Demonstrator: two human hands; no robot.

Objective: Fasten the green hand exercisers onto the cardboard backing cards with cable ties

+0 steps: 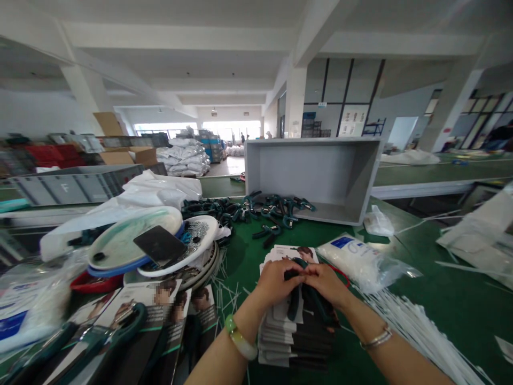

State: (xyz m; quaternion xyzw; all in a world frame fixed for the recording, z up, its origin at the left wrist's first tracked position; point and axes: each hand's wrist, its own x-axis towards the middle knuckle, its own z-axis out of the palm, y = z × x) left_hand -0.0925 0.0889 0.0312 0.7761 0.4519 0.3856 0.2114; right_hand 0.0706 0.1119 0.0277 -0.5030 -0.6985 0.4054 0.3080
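In front of me lies a thick stack of printed cards [276,342], white and black with a photo near the top. Dark green-handled pliers [316,303] rest on the top card, handles toward me. My left hand [277,280] grips the head of the pliers from the left, thumb and fingers closed. From the right, my right hand [326,282] pinches at the same spot, its fingertips meeting my left thumb. Fingers cover the jaws, and any small piece between them is hidden. To the right lie many loose white cable ties [420,331].
Behind the cards is a pile of similar pliers [268,231] before a grey bin [308,174] on its side. A bag of cable ties [356,259] sits right. Left are round trays [120,240], a phone [160,245] and carded pliers [132,326].
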